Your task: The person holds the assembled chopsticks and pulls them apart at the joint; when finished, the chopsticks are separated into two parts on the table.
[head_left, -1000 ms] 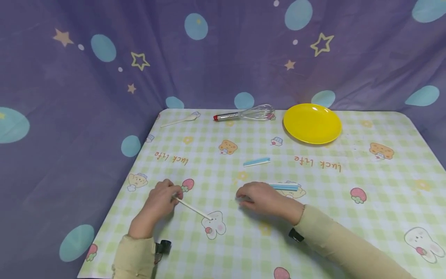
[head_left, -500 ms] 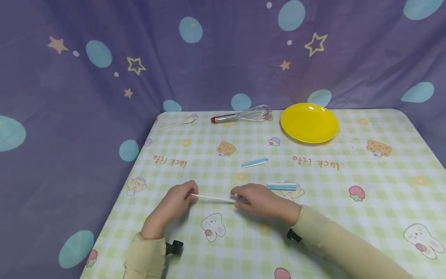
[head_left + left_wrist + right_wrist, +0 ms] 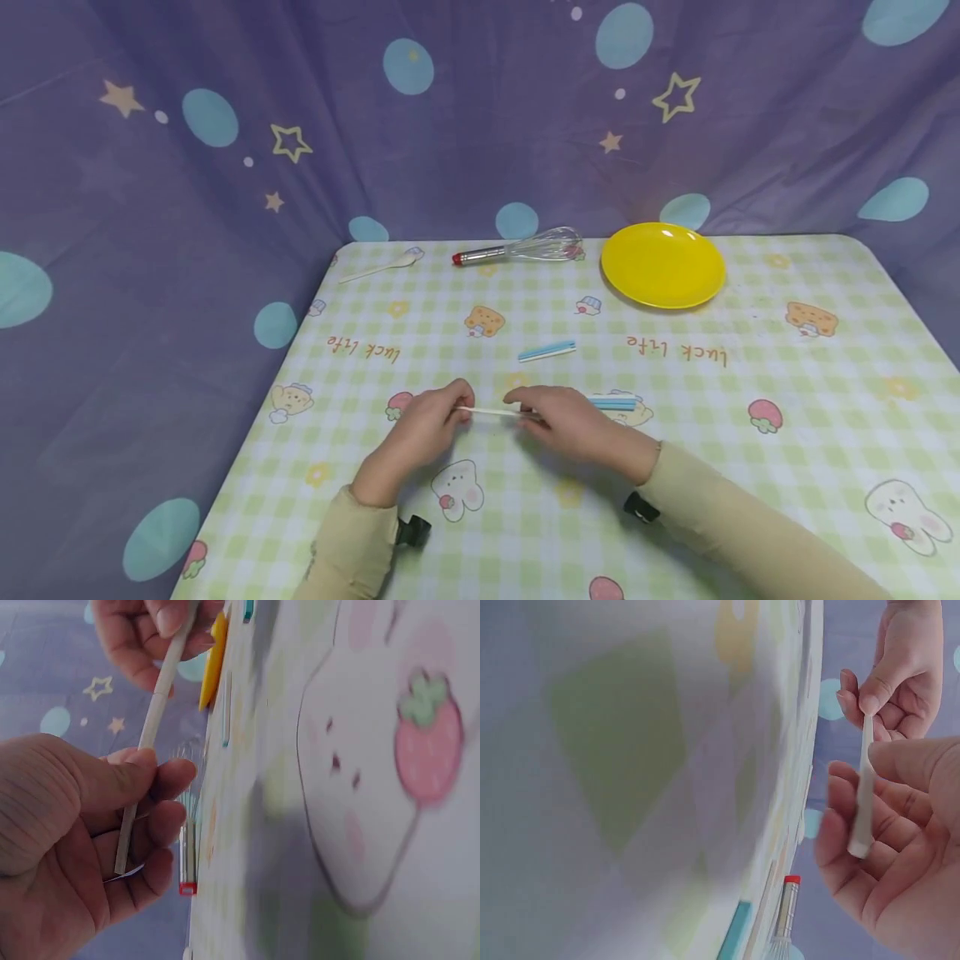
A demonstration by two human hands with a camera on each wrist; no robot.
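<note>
A thin off-white stick (image 3: 491,411) spans the gap between my two hands, above the table. My left hand (image 3: 423,427) pinches one end between thumb and fingers; in the left wrist view that end of the stick (image 3: 154,716) passes under the thumb and across the curled fingers. My right hand (image 3: 566,421) grips the other end, which is partly hidden in the head view. In the right wrist view the thumb lies on the stick (image 3: 863,806) and its tip rests against the fingers. A faint seam crosses the stick near its middle.
Short blue and white sticks (image 3: 615,404) lie just behind my right wrist, and a second such group (image 3: 547,351) farther back. Along the far edge are a white spoon (image 3: 382,268), a whisk (image 3: 517,250) and a yellow plate (image 3: 663,267). A checked cloth (image 3: 750,492) covers the table.
My left hand has moved right with the stick, which swung from pointing toward me to nearly level across the view. My right hand has taken hold of its free end.
</note>
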